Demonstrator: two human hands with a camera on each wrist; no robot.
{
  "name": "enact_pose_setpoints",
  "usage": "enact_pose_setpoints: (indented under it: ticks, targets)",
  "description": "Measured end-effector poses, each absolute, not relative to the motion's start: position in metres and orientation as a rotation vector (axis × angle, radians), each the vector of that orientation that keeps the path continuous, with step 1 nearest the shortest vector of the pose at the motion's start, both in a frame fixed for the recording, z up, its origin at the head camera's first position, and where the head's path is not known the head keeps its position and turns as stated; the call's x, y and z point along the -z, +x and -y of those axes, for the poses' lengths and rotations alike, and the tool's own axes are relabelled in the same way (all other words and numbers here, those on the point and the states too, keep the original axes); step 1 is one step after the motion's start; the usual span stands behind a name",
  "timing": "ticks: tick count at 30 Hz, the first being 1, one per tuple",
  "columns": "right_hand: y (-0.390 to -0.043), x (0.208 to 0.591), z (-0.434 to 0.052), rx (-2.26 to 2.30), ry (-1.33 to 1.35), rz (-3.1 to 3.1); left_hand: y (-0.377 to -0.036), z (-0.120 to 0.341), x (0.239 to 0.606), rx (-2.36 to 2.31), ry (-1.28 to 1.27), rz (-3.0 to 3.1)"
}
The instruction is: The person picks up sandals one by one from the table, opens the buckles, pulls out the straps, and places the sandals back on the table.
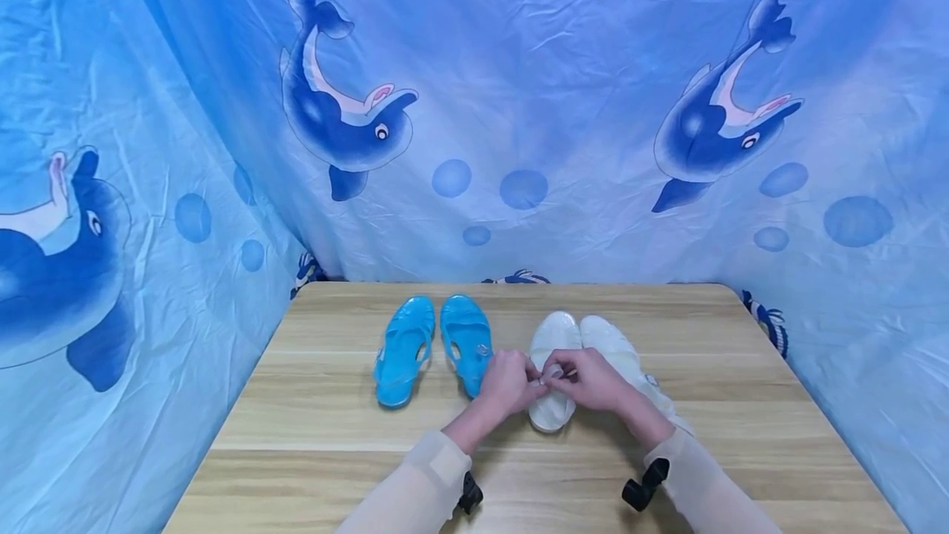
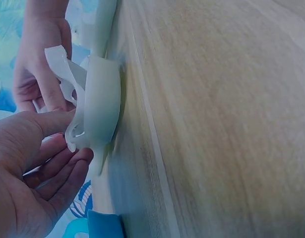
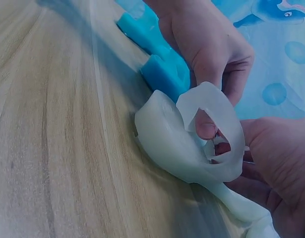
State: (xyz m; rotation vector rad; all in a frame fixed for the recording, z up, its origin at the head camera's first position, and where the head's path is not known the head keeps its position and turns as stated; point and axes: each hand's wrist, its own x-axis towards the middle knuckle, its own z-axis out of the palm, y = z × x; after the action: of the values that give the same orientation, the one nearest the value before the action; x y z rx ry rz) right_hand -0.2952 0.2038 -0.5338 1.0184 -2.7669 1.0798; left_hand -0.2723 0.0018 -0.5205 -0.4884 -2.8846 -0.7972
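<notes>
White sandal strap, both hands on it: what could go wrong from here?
1. The left hand and right hand pinch the thin strap of the white sandal; a hard pull might tear it or drag the sandal along the table.
2. The left hand sits close against the blue sandal and might knock it.
</notes>
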Motion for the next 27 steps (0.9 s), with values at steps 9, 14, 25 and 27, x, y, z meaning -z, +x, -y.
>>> enact_pose_setpoints:
  ticks: [9,14,25,27]
  targets:
    - [-0.296,0.535,-0.209,-1.073,1.034,2.764,-0.273,-0.001,0.520,0.852,-0.533,2.889]
    - [-0.296,0.532,-0.207,-1.032,1.047,2.736,-0.273,0.000,0.518,0.831,-0.548,2.867]
    - [-0.291,0.526,-0.198,-1.005,1.000,2.722,-0.272,0.000,0.516,0.804,-0.527,2.894]
    - [-0.291,0.526,-0.198,-0.999,0.978,2.723,-0.272,0.000,0.516,0.808,-0.530,2.899]
